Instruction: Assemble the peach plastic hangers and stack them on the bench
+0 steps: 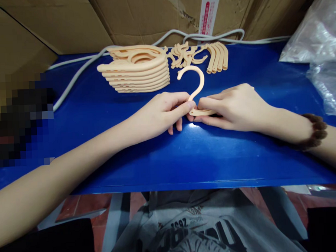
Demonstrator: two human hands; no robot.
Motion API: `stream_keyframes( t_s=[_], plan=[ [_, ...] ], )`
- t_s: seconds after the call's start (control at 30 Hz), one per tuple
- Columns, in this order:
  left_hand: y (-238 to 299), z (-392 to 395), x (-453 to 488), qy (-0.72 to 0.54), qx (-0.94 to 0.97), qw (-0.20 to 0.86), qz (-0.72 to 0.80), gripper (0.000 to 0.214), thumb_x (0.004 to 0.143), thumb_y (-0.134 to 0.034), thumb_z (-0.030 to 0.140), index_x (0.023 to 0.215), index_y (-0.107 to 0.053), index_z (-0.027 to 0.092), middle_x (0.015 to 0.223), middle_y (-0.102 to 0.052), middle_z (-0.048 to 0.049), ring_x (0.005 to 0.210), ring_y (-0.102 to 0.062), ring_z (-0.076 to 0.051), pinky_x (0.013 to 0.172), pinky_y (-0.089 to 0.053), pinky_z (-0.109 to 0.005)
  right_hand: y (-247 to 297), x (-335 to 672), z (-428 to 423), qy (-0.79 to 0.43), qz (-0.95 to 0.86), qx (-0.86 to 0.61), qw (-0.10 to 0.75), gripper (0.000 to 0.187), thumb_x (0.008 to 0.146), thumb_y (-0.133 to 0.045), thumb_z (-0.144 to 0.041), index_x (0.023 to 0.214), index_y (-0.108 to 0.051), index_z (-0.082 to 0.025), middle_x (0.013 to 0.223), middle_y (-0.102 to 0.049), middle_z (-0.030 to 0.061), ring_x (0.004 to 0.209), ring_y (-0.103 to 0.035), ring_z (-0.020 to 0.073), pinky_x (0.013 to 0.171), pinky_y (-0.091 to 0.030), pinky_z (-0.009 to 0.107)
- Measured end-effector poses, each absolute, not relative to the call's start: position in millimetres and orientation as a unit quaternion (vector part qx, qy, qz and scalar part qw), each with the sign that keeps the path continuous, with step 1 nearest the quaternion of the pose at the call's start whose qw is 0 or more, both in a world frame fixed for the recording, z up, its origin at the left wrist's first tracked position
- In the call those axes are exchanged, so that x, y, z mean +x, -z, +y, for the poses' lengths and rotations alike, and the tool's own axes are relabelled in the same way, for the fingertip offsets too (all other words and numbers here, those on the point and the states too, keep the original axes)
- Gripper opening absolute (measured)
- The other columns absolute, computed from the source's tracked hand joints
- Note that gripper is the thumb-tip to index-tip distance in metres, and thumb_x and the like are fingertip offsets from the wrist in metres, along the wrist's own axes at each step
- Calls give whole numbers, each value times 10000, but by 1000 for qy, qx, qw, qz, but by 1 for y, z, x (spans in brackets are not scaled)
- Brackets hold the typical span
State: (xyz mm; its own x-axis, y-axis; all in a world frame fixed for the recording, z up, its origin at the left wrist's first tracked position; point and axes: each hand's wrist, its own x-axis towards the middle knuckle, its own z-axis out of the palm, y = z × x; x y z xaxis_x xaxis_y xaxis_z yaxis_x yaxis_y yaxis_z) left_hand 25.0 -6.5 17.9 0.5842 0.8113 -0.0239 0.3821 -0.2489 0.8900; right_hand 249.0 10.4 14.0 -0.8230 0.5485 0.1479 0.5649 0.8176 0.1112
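Over the middle of the blue table, my left hand [167, 113] pinches the base of a beige plastic hanger hook [201, 82], whose curved end points up and to the left. My right hand [234, 107] is closed on a beige curved hanger arm [203, 112], which meets the foot of the hook between my two hands. Most of the arm piece is hidden under my right fingers. Whether the hook and the arm are fastened together I cannot tell.
Behind my hands lie a stack of beige hangers [139, 73], a cluster of loose hooks [184, 55] and several curved arms [217, 57]. A grey cable [79, 79] runs along the back. Cardboard boxes [152, 19] stand behind the blue table [169, 163]. Clear plastic bags [314, 34] lie at right.
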Motion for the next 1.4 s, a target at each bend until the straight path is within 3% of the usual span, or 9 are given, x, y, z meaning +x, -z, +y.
stream_keyframes(
  t_s=[0.4,1.4],
  plan=[
    [-18,-6,25,-230,750,479,394,219,1007,-486,236,829,-582,152,644,-591,23,500,-550,-63,420,-449,-117,-14,249,10,75,-950,-298,52,502,1039,-327,-584,1072,-668,-217,783,-715,50,621,-577,184,570,-172,310],
    [-15,-6,25,-235,749,483,388,227,1014,-474,228,841,-587,135,707,-597,11,510,-537,-49,413,-447,-102,-12,250,11,85,-954,-282,63,512,1052,-323,-574,1047,-673,-201,752,-695,39,601,-550,160,568,-160,296]
  ],
)
